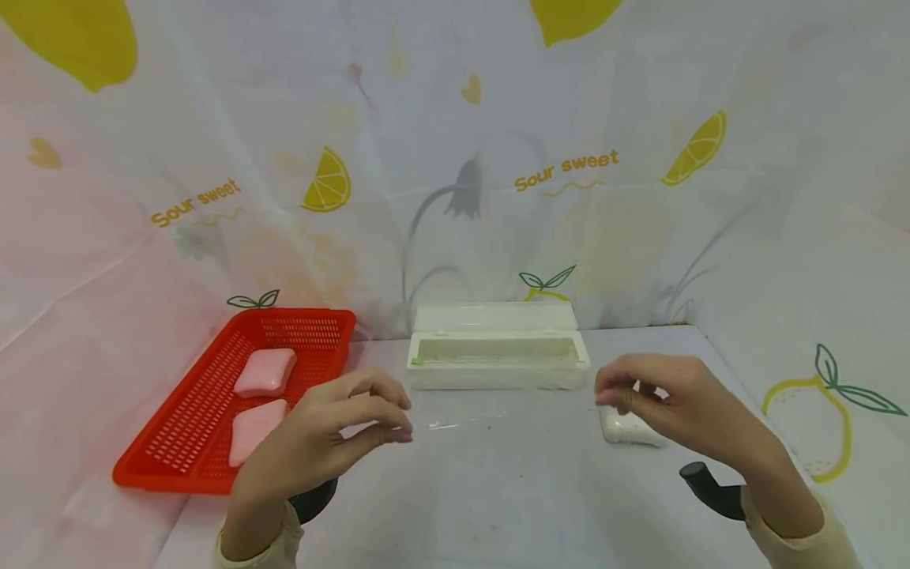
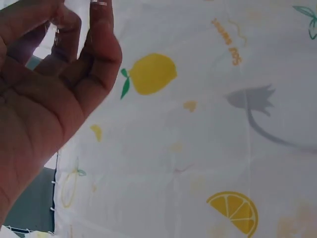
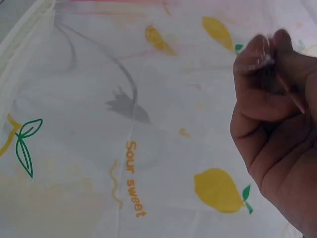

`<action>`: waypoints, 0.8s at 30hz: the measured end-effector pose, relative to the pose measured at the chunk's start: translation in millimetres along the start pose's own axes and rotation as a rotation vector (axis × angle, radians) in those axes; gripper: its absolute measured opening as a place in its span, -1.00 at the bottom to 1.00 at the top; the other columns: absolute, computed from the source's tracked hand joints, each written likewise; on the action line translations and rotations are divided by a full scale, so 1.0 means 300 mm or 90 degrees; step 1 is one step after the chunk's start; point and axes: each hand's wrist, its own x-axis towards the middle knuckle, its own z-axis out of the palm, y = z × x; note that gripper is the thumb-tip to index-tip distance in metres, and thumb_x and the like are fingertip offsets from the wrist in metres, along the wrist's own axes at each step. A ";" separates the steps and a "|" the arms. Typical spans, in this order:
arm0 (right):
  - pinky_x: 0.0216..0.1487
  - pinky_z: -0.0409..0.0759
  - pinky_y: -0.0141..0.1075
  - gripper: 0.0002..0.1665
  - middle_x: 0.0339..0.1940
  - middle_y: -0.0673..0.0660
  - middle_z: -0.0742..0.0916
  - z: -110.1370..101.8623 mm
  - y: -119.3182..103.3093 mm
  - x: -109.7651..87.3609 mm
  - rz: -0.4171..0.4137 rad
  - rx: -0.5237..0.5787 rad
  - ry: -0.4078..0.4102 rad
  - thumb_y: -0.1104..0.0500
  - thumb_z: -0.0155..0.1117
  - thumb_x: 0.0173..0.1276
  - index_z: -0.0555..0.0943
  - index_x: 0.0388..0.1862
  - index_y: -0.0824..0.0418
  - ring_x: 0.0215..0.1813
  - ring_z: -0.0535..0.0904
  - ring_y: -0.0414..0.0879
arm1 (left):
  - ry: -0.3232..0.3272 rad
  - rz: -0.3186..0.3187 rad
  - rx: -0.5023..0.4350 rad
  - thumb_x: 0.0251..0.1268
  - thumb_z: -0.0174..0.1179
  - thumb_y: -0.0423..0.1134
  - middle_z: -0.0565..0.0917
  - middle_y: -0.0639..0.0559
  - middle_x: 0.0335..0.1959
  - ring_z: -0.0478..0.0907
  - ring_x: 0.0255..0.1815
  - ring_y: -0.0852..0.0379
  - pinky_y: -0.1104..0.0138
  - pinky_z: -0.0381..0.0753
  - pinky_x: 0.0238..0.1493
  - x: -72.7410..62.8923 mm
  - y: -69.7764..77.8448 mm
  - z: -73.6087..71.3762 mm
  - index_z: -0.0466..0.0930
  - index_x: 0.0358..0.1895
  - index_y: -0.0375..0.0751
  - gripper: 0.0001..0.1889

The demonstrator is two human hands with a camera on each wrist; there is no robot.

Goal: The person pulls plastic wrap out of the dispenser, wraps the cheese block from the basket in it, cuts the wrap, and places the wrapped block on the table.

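A sheet of clear cling film (image 1: 444, 427), visible mostly as faint glints and creases, spans between my two hands above the table. My left hand (image 1: 334, 427) pinches its left side between thumb and fingers, beside the red basket. My right hand (image 1: 675, 399) pinches the right side, thumb against fingertips. Below and partly behind the right hand lies a white soap bar (image 1: 629, 427). Shiny glints show at the fingertips of the left hand (image 2: 59, 84) in the left wrist view and of the right hand (image 3: 282, 119) in the right wrist view.
At the back centre stands a white dispenser box (image 1: 498, 379), lid raised, with a small green piece at its left. A red perforated basket (image 1: 171, 419) on the left holds two pink soap bars (image 1: 265, 373). A lemon-printed cloth (image 1: 455, 158) hangs behind the table.
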 end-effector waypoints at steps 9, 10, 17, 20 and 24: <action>-0.42 0.42 -0.61 -0.77 -0.36 -0.27 0.65 0.047 0.009 -0.125 0.075 0.160 -0.272 0.24 0.42 0.27 0.60 -0.24 -0.07 -0.38 0.54 -0.44 | -0.254 -0.061 -0.250 0.22 0.30 -0.51 0.62 -0.03 -0.21 0.62 -0.19 0.21 0.42 0.63 -0.18 -0.104 -0.045 0.089 0.60 -0.15 -0.17 -0.79; -0.41 0.43 -0.61 -0.79 -0.36 -0.26 0.66 0.058 0.015 -0.140 0.075 0.175 -0.289 0.24 0.41 0.28 0.59 -0.24 -0.05 -0.36 0.55 -0.45 | -0.275 -0.078 -0.270 0.23 0.29 -0.50 0.64 -0.02 -0.22 0.61 -0.19 0.22 0.42 0.63 -0.18 -0.115 -0.053 0.106 0.60 -0.14 -0.17 -0.80; -0.46 0.51 -0.57 -0.87 -0.40 -0.23 0.68 0.160 0.063 -0.236 0.121 0.269 -0.385 0.19 0.38 0.31 0.58 -0.27 0.00 -0.38 0.52 -0.55 | -0.411 -0.202 -0.319 0.26 0.28 -0.46 0.70 0.05 -0.31 0.57 -0.32 0.44 0.46 0.63 -0.27 -0.210 -0.115 0.215 0.65 -0.13 -0.22 -0.85; -0.52 0.51 -0.56 -0.88 -0.46 -0.23 0.67 0.208 0.080 -0.265 0.166 0.289 -0.418 0.16 0.38 0.31 0.57 -0.30 0.01 -0.44 0.48 -0.61 | -0.445 -0.260 -0.362 0.23 0.29 -0.48 0.70 0.02 -0.37 0.56 -0.37 0.50 0.46 0.63 -0.33 -0.249 -0.139 0.258 0.67 -0.20 -0.26 -0.88; -0.57 0.47 -0.57 -0.86 -0.57 -0.23 0.64 0.261 0.095 -0.294 0.203 0.277 -0.450 0.17 0.41 0.26 0.58 -0.36 0.02 -0.53 0.42 -0.64 | -0.474 -0.347 -0.439 0.21 0.30 -0.50 0.70 -0.11 -0.42 0.56 -0.41 0.53 0.39 0.66 -0.37 -0.298 -0.167 0.315 0.67 -0.26 -0.35 -0.93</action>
